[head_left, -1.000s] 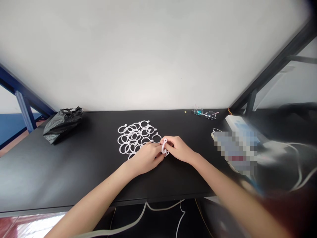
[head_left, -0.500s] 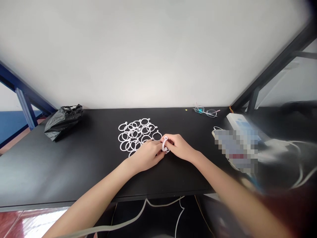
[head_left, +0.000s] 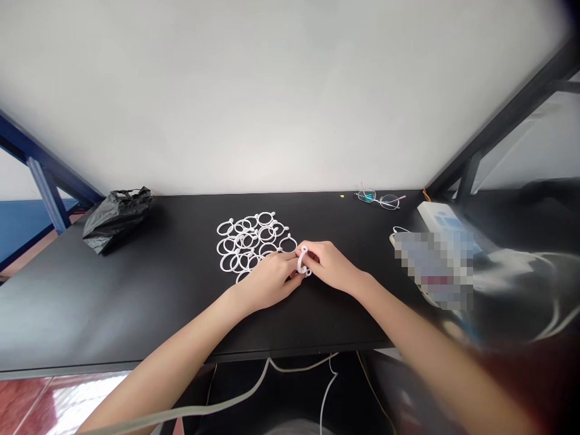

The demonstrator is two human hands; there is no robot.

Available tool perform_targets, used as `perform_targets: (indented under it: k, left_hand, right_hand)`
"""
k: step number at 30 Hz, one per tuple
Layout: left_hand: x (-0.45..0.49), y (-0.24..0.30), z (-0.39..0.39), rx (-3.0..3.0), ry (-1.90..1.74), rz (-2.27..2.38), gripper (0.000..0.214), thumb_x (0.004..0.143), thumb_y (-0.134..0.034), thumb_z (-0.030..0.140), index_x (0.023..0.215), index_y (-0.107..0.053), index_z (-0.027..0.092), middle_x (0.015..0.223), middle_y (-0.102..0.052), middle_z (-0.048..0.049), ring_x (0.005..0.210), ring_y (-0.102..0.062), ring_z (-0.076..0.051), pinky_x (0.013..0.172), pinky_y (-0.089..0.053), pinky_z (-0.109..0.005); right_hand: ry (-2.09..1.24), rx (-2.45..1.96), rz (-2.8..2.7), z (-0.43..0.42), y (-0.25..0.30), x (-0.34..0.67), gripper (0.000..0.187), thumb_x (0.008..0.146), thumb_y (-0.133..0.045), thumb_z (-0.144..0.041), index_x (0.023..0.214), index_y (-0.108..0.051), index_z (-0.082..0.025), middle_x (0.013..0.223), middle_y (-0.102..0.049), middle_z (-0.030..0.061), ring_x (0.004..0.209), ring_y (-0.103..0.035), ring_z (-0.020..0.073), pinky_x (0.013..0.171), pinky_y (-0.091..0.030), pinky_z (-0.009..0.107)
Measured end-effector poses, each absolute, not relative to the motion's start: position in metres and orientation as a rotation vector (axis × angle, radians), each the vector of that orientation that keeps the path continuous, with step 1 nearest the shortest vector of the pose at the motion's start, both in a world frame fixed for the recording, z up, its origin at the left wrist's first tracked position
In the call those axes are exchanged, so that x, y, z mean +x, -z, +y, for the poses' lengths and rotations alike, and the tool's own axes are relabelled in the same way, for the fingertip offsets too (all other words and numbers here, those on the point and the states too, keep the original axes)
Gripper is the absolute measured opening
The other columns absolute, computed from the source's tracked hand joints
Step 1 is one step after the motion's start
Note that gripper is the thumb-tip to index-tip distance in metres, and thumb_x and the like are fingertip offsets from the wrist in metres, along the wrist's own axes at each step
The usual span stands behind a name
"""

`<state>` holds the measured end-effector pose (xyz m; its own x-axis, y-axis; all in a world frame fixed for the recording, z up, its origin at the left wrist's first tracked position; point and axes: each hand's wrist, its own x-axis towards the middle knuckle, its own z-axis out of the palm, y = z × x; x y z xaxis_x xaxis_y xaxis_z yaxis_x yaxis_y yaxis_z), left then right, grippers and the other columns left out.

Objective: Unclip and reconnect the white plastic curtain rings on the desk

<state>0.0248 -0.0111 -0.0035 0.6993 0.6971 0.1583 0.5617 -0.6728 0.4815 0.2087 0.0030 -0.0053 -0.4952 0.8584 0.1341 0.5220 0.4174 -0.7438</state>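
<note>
Both my hands meet near the middle of a black table (head_left: 136, 302). My left hand (head_left: 269, 281) and my right hand (head_left: 328, 264) pinch the same white plastic ring (head_left: 302, 261), held upright between the fingertips just above the tabletop. Just behind and left of my hands lies a flat mat of several linked white rings (head_left: 251, 243), with its near edge partly hidden under my left fingers.
A crumpled black plastic bag (head_left: 115, 219) sits at the table's far left. A pair of glasses (head_left: 378, 198) lies by the wall at the back right. A white box (head_left: 441, 220) and white cables (head_left: 534, 266) are on the right. Cables (head_left: 272, 374) hang below the front edge.
The hands stay pinched on the ring and have hardly moved on the table. The view has tilted slightly, so everything sits a little higher in the picture.
</note>
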Motion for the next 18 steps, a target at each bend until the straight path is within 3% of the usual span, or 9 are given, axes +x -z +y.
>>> perform_targets:
  k: [18]
  left_hand:
    - [0.0246, 0.0068, -0.0111, 2.472, -0.536, 0.950, 0.009, 0.091, -0.048, 0.016, 0.084, -0.052, 0.018, 0.083, -0.061, -0.0003, 0.067, -0.055, -0.013, 0.070, -0.044, -0.029]
  right_hand:
    - [-0.887, -1.132, -2.133, 0.0039, 0.0075, 0.2092, 0.019, 0.092, -0.045, -0.014, 0.075, -0.053, -0.019, 0.066, -0.061, -0.0033, 0.054, -0.050, 0.0089, 0.056, -0.035, 0.021]
